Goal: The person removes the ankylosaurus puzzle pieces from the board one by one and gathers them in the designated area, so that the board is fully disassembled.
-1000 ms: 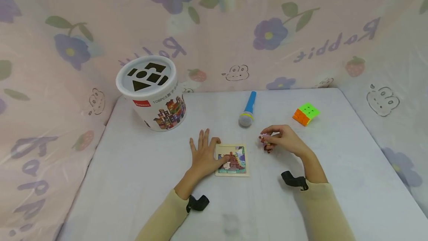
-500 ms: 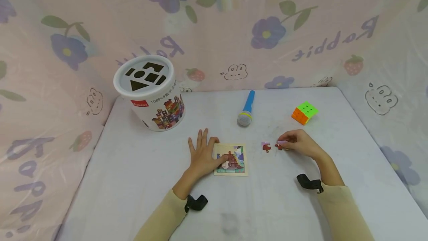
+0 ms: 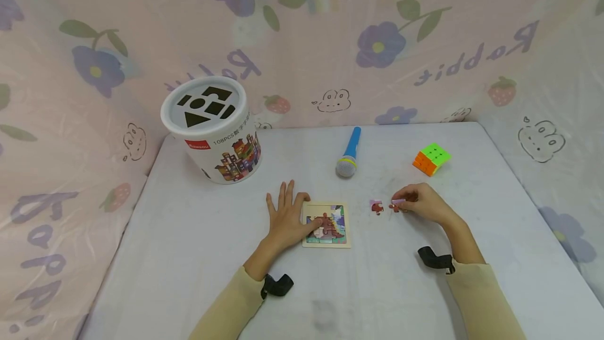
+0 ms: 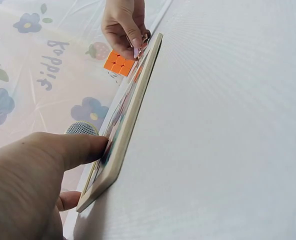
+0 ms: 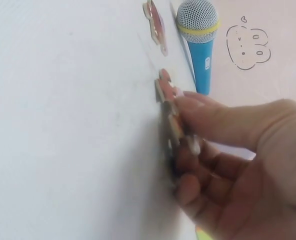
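In the head view a square jigsaw puzzle (image 3: 342, 245) in a pale wooden frame lies on the table. My left hand (image 3: 286, 224) rests at its left side: the thumb presses on the picture, the index finger bends at the frame's upper corner, the other fingers are spread straight. In the left wrist view the thumb (image 4: 83, 149) lies on the puzzle face. To the right, my right hand (image 3: 422, 202) pinches a reddish-brown and pink puzzle piece (image 3: 395, 206) low at the table, its far part hidden by fingers. Another loose puzzle piece (image 3: 376, 206) lies just left of it.
A blue toy microphone (image 3: 349, 152) lies behind the loose piece. Farther right is a green and orange puzzle cube (image 3: 431, 159). A white lidded bucket (image 3: 212, 135) with shape holes stands at the back left. A printed curtain (image 3: 302, 67) hangs behind the white table (image 3: 373, 298).
My right hand has moved right, leaving one puzzle piece on the table and keeping another at its fingertips. Over the last half second it barely moves. My left hand stays on the puzzle.
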Motion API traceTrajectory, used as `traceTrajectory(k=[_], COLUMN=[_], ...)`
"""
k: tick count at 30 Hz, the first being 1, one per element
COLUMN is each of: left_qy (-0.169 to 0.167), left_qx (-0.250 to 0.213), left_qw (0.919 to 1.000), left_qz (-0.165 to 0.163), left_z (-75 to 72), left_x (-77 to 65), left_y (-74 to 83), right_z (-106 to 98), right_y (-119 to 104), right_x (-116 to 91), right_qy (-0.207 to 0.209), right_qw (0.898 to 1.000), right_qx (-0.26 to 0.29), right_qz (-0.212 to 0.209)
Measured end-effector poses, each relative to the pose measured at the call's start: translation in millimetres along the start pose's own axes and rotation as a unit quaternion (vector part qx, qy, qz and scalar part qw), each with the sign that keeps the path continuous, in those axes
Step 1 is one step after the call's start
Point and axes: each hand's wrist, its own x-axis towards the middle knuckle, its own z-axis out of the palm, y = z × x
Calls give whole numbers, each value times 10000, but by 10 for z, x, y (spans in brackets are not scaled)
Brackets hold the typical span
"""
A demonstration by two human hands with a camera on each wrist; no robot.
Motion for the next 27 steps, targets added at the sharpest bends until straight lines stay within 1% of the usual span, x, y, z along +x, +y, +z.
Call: traceTrajectory(k=[3, 8, 13, 20, 27], left_qy=[-5, -86, -157, -93, -153], left_qx=[27, 4, -4, -73, -44], left_qw=[10000, 9999, 9998, 9999, 9999], left_qz=[3, -59, -92, -56, -49], left_z=[0, -2, -9, -3, 6], left_x=[-1, -10, -16, -9, -4], left_y=[-7, -11, 5, 24, 25], right_z=[15, 52, 63, 51, 52], right_y=[-36, -72, -90, -133, -149], right_x=[1, 10, 20, 25, -19], right_qy=[122, 269, 302, 79, 133], right_qw=[9995, 9978, 9957, 9944, 9952], right_qx=[-302, -606, -871, -960, -902], right_qz=[-42, -32, 104, 442, 349])
